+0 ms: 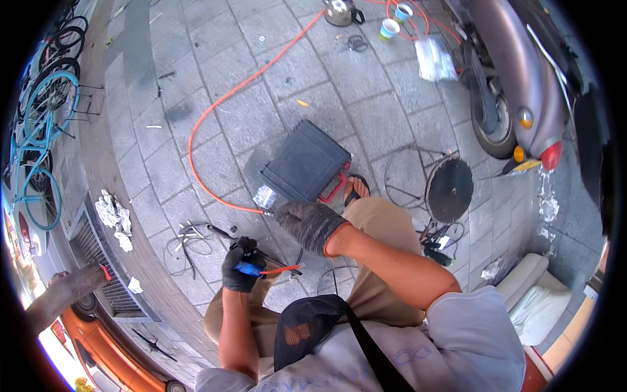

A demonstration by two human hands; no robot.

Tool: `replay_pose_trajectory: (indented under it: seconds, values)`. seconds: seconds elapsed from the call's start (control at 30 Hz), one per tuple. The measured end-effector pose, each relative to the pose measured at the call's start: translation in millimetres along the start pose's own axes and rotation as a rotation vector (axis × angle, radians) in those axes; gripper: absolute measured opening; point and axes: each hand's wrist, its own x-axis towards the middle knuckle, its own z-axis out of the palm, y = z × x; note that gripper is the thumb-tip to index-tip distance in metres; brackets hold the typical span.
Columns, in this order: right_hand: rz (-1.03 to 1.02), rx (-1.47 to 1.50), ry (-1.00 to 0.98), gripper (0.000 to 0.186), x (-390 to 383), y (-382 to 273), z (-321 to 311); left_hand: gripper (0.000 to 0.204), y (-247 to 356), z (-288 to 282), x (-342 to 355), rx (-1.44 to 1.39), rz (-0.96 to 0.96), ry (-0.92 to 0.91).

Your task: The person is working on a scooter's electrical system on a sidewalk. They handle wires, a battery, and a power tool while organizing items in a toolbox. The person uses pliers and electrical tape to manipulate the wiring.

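head view, one entry: your left hand (240, 266), in a black glove, is closed around a small tool with a blue grip and orange-red tip (261, 269), held low and near your knees; the tool's tip points toward your right side. your right hand (308, 222), in a grey knit glove with an orange cuff, is curled shut over the end of an orange hose (215, 111), whose metal nozzle shows just at the glove's left edge. the hose end thus sits in your right hand, above and to the right of your left hand, the two hands near but apart. the hose runs left from the glove, loops up over the grey paving (261, 72) and away to the top of the frame. a dark case (305, 168) with red latches lies just beyond your right hand, beside your sandalled foot (356, 189). thin black cables and metal tools (192, 238) lie on the paving left of your left hand. white rags (114, 215) rest by a drain grate (104, 268). a blue bicycle (39, 130) stands far left; a grey scooter (522, 85) stands at upper right, with a round black stool (449, 189) near it.
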Motion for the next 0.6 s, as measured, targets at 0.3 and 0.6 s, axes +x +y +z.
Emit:
replay_pose_trajectory:
  seconds: [0.3,0.6]
  values:
    - [0.867,0.804,-0.324,0.028,4.7,-31.0,-73.5,0.026,99.0,138.5,-112.2,-0.191,0.017,0.056]
    - [1.083,1.030,-0.037,0.022,-28.0,-116.8,-201.0,0.019,222.7,281.2,-186.0,-0.291,0.433,0.231]
